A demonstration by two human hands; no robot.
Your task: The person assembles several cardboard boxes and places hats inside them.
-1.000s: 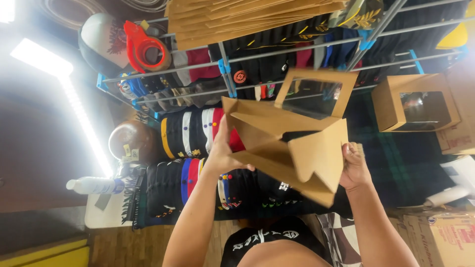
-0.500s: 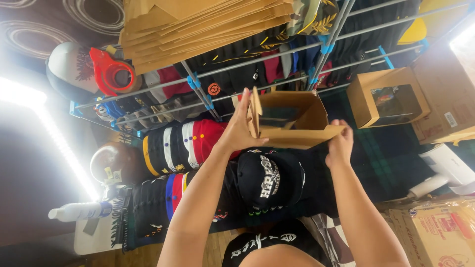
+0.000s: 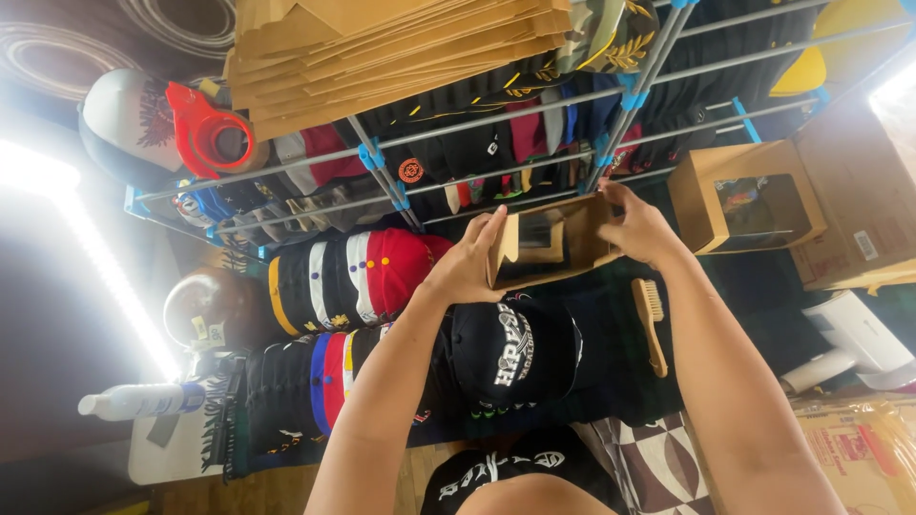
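Dark cloth covers the tabletop [image 3: 611, 362] below a wire rack of caps. Left hand [image 3: 469, 267] and right hand [image 3: 637, 227] grip a brown window box [image 3: 553, 246], held up, folded into shape, still empty. A black cap [image 3: 515, 348] lies unpacked beneath it. A finished window box [image 3: 749, 195] stands right; flat cardboard blanks [image 3: 401, 52] are stacked above.

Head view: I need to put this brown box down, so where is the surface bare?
The dark cloth shows bare between the black cap and the wooden brush, and beyond the brush toward the white dispenser. Left of the cap, rows of stacked caps crowd it. Both hands, left and right, hold the brown windowed box.
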